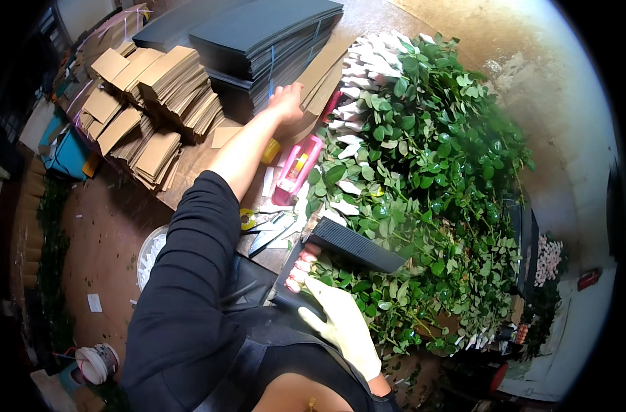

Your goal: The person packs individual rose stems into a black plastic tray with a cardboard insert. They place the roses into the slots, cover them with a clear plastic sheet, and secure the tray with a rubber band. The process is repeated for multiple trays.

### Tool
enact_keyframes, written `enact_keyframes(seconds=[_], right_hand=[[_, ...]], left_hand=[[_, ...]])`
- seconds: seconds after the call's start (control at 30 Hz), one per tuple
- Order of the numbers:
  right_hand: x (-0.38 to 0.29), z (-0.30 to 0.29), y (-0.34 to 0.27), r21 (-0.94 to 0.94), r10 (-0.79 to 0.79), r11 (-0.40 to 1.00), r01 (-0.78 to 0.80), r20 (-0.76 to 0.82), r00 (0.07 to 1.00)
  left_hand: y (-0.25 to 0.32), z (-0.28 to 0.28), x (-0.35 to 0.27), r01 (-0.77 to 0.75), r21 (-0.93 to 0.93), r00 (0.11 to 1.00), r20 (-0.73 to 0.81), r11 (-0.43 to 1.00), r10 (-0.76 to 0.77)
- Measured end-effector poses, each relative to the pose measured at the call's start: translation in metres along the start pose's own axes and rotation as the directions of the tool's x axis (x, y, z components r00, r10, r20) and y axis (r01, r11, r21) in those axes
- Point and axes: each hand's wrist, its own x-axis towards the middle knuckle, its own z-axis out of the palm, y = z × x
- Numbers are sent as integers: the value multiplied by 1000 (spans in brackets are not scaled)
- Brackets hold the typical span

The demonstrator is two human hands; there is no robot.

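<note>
My left hand (286,103), bare, reaches to the near edge of long brown cardboard sheets (326,77); whether its fingers grip one cannot be told. My right hand (341,324) wears a pale glove. Its thumb and fingers are apart, the fingertips beside pink rose heads (301,268). These roses lie on dark board, with a black corrugated cardboard strip (357,244) standing along their far side. Leafy rose stems (436,170) spread over the right of the table, many with white-wrapped heads (377,56). A pink tape dispenser (297,170) and scissors (272,234) lie between the hands.
Stacks of small brown cardboard pieces (174,77) stand at the table's left. Behind are tied piles of dark cardboard (266,31). A yellow tape roll (247,219) lies near the scissors. White pieces fill a round container (151,255) beside my left sleeve. A white bucket (97,363) stands lower left.
</note>
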Motion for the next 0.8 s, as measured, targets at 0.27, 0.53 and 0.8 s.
enact_keyframes(seconds=[0.27,0.53,0.8], right_hand=[[-3,-2,4,-57,-43,998,41,-38,998],[-4,8,17,-22,-144,990,143,-93,985],[4,-34,35,979,244,201,22,-72,967]], left_hand=[[16,-51,12,-314,486,769,-373,816,519],[-55,-187,23,49,668,967,-218,743,132],[117,-153,-199,-840,325,228,-513,434,827]])
